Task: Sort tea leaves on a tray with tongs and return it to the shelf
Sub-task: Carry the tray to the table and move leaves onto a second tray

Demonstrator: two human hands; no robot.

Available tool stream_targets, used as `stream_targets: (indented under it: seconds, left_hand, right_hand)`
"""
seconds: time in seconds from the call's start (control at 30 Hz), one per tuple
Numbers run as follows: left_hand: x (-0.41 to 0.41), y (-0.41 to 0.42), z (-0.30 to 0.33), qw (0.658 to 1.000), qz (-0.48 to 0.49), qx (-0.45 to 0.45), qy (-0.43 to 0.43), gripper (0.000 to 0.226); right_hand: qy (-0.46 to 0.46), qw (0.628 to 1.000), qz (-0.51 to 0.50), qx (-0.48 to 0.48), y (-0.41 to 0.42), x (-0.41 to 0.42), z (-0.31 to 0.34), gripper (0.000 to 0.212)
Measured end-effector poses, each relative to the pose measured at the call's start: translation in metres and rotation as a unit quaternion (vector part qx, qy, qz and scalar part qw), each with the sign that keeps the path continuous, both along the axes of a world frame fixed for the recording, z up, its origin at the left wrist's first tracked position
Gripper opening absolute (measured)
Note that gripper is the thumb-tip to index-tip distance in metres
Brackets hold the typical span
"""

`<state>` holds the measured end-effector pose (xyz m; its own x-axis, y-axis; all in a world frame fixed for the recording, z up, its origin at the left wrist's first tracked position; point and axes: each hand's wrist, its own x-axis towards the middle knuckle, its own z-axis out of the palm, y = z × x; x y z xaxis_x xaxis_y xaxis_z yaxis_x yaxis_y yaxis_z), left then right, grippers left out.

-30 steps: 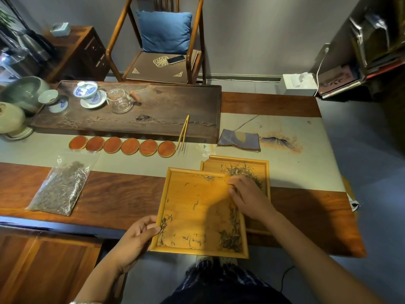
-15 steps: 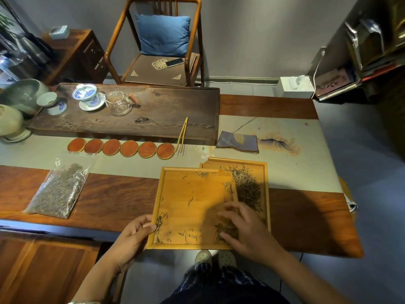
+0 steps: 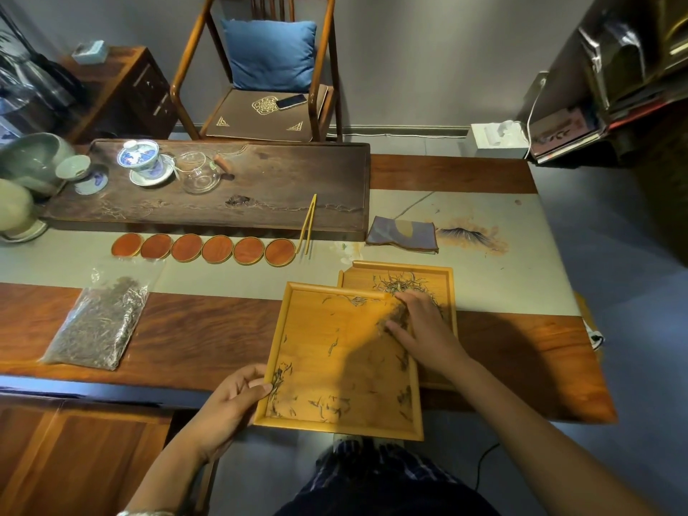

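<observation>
The near tray (image 3: pixel 346 366) sits low in the centre of the frame, tipped over the bench (image 3: pixel 208 329) edge, its far right corner overlapping a second tray (image 3: pixel 443 277) just beyond it. The left hand (image 3: pixel 231 407) grips the near tray's left rim, thumb curled over the lip. The right hand (image 3: pixel 424 329) lies with its fingers (image 3: pixel 394 325) stretched flat and released along the near tray's right rim, pushing tea leaves (image 3: pixel 398 284) toward the pile in the second tray. The tongs (image 3: pixel 307 227) lie untouched above centre, propped on the edge of the dark tea board (image 3: pixel 223 195), beside a row of coasters (image 3: pixel 203 248).

To do this sweep well, the person likely needs to keep the held tray tilted toward the second one, steady at the left rim, and draw the flat fingers along the wood so leaves slide over the lip rather than spill onto the bench. Stragglers at the tray's lower left and bottom edge probably call for the tongs.

Compared with half a second ago, the right hand has moved up from the tray's lower right toward its upper right corner, carrying leaves with it; the left hand's grip is unchanged. A bag of tea (image 3: pixel 100 322) lies at the left.
</observation>
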<state>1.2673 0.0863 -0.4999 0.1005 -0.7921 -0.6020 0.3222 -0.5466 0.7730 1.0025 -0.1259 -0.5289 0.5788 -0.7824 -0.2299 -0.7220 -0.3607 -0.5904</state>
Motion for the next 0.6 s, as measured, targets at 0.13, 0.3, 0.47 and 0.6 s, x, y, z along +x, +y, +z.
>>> stream_targets:
  seconds: [0.13, 0.3, 0.47, 0.6]
  left_hand:
    - [0.002, 0.004, 0.004, 1.0, -0.007, 0.016, 0.01, 0.064]
    - [0.003, 0.008, 0.006, 1.0, -0.002, 0.024, 0.004, 0.079]
    - [0.006, 0.008, 0.003, 1.0, 0.006, 0.028, 0.001, 0.044]
    - [0.008, 0.004, 0.004, 1.0, 0.007, 0.011, -0.002, 0.071]
  right_hand:
    - [0.009, 0.998, -0.041, 0.042, -0.01, 0.008, -0.002, 0.039]
    - [-0.018, 0.994, -0.097, 0.044, -0.019, 0.011, -0.01, 0.026]
    - [-0.056, 0.99, -0.129, 0.023, -0.02, 0.006, -0.007, 0.024]
    - [-0.062, 0.992, -0.107, -0.038, -0.009, 0.004, 0.0, 0.024]
